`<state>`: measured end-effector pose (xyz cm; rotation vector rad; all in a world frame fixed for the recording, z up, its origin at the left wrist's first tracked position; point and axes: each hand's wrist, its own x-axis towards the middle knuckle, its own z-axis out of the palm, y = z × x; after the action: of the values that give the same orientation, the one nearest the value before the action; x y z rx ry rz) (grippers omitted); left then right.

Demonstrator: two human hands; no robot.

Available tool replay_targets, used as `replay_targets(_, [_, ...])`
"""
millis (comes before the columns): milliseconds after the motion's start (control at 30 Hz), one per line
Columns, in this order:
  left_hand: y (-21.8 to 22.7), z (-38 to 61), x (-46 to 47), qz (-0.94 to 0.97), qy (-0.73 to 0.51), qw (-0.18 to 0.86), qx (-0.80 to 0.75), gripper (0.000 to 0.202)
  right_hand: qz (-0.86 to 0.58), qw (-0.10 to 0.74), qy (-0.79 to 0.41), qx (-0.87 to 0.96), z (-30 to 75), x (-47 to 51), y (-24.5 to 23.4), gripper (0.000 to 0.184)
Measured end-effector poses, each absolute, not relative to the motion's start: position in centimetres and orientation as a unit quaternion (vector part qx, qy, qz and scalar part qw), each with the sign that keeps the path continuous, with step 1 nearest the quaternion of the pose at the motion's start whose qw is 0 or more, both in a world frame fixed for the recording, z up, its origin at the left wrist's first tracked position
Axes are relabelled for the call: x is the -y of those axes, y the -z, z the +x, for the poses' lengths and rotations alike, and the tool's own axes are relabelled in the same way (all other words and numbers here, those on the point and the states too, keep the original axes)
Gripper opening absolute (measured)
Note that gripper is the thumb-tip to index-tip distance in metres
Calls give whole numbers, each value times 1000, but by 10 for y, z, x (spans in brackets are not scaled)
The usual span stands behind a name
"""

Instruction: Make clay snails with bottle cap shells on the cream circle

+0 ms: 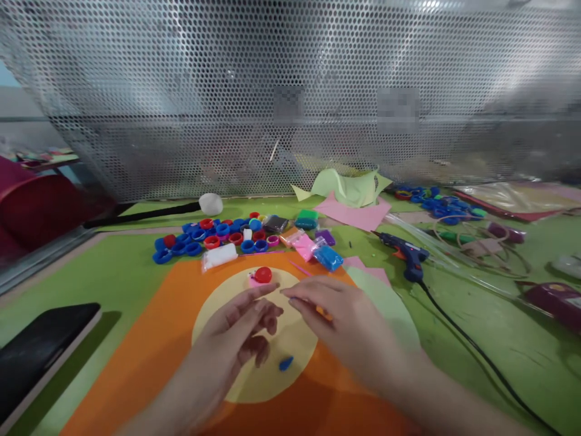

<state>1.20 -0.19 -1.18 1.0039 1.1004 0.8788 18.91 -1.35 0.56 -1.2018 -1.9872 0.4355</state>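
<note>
Fingertips of the right hand (349,315) are brought together; whether anything is pinched cannot be told. The left hand (238,321) is loosely curled, fingers parted. Between them and nearer, a small, tapered blue piece (285,363) is laid on a yellow circle (252,381).

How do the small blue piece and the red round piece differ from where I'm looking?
The small blue piece is elongated and tapers, while the red round piece is rounded. The blue one looks smaller than the red one. The blue one lies nearer the wearer; the red one sits toward the far edge. Both are on the pale yellow circle.
</note>
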Motion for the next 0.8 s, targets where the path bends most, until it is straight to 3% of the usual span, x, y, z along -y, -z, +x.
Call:
replay_targets(167, [18, 11, 11, 755, -208, 401, -476, 38, -514, 375, -194, 747, 194, 8, -8, 14])
replay_targets(333, [25, 6, 7, 858, -95, 326, -385, 48, -538, 348, -217, 736, 194, 3, -10, 7])
replay_targets(467, [28, -6, -7, 906, -118, 330, -236, 45, -545, 338, -231, 732, 194, 0, -7, 9])
replay_targets(567, [29, -11, -7, 914, -143, 308, -224, 40, -551, 332, -237, 728, 194, 1, -6, 16])
replay_targets(700, [34, -6, 2, 937, -154, 225, -217, 33, -548, 332, -286, 713, 193, 1, -5, 25])
replay_targets(800, [40, -4, 5, 953, -149, 146, -219, 31, -530, 347, -341, 694, 191, -1, -3, 16])
